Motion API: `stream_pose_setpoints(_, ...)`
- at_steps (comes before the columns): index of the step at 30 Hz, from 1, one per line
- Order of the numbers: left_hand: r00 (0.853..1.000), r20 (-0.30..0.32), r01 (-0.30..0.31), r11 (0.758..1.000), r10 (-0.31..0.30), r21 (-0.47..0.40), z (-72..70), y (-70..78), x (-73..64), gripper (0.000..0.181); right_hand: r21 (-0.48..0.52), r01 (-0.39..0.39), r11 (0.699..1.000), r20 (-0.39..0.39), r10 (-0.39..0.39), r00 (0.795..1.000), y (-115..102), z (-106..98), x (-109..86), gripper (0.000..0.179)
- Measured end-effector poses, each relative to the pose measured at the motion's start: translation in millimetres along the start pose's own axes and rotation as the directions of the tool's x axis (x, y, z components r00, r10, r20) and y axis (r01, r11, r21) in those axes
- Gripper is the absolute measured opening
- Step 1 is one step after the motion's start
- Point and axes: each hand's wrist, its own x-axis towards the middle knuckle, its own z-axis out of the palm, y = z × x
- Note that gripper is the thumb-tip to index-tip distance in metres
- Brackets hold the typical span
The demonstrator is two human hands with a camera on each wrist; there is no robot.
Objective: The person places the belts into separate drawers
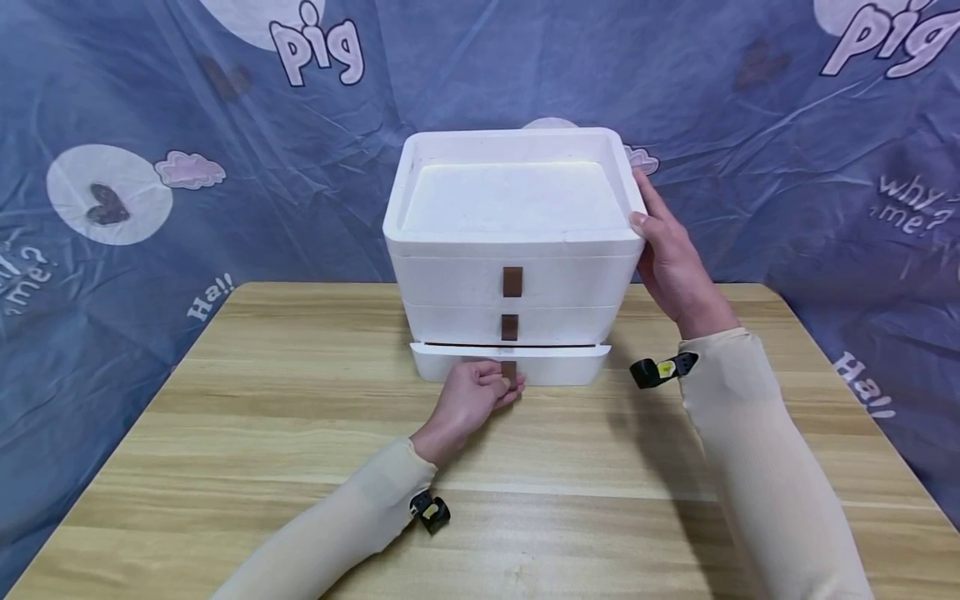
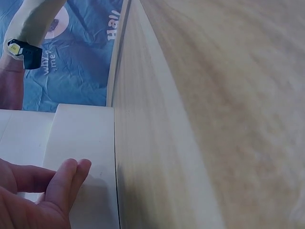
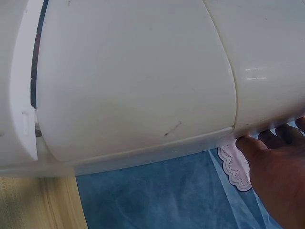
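Observation:
A white plastic drawer unit stands on the wooden table, with a recessed tray top and three drawers, each with a brown pull tab. Its bottom drawer sits slightly forward, leaving a thin dark gap above it. With thumb and fingers my left hand pinches the bottom drawer's brown tab. At the unit's upper right side, my right hand grips the rim, the thumb by the front corner and the fingers along the side. The right wrist view shows those fingers against the white side wall.
The wooden table extends to both sides and in front of the unit. A blue printed cloth hangs behind it. Each sleeve carries a small black wrist device, one on the left and one on the right.

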Motion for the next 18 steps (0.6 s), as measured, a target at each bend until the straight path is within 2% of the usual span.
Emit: stream_pose_setpoints(18,1.000,-0.012,-0.001,1.000,0.002,0.007,1.3,-0.5,2.9,0.018,0.009,0.003,1.000,0.000,-0.003,1.000,0.5,-0.2,0.3,0.065)
